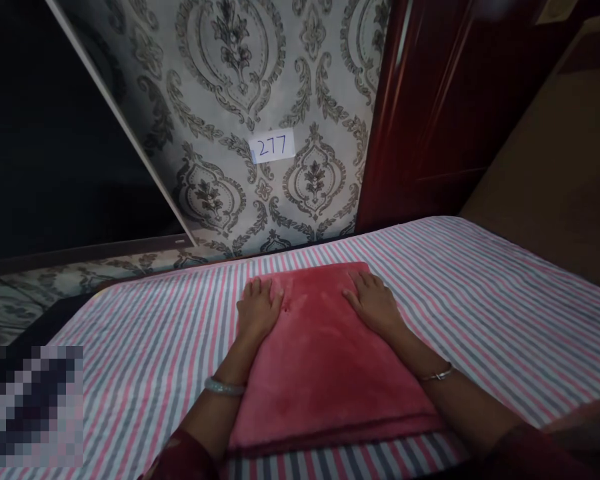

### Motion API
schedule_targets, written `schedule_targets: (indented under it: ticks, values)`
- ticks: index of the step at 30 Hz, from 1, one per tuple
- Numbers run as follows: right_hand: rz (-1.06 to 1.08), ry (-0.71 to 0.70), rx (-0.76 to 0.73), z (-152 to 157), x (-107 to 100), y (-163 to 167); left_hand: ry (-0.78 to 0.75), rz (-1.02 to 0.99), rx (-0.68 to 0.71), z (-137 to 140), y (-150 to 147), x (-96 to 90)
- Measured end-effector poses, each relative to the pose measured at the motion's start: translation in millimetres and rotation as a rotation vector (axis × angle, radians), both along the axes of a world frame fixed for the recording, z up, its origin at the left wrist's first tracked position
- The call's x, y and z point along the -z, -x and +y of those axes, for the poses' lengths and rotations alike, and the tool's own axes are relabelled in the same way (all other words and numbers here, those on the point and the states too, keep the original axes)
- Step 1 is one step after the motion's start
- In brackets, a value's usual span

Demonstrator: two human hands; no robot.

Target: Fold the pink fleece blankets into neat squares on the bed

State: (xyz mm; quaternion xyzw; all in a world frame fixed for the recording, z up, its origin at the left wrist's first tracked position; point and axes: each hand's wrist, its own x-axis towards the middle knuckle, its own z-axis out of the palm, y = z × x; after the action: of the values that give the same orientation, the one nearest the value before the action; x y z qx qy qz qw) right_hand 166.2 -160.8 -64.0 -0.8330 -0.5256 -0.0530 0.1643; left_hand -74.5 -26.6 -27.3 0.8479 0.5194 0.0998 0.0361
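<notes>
A pink-red plush blanket, folded into a neat rectangle, lies flat in front of me. Its near edge shows a dark trim and stacked layers. My left hand rests palm down on the blanket's far left part, fingers stretched out. On the far right part, my right hand lies flat in the same way, its thumb pointing inward. Neither hand grips the cloth. A pale bangle circles the left wrist and a thin silver bracelet the right.
Under the blanket spreads a striped sheet in pink, grey and white. Behind stands a patterned wall with a paper label reading 277. A large dark screen is at left, a dark red wooden panel and a brown surface at right.
</notes>
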Motion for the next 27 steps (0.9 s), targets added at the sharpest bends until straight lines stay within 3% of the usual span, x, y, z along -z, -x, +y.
schedule_targets:
  ticks: [13, 27]
  values:
    - [0.023, 0.027, 0.022, 1.0, 0.0, 2.1, -0.029, 0.003, -0.017, 2.0, 2.5, 5.0]
    - [0.065, 0.001, -0.048, -7.8, -0.4, 0.3, -0.082, -0.005, -0.064, -5.6, -0.1, 4.0]
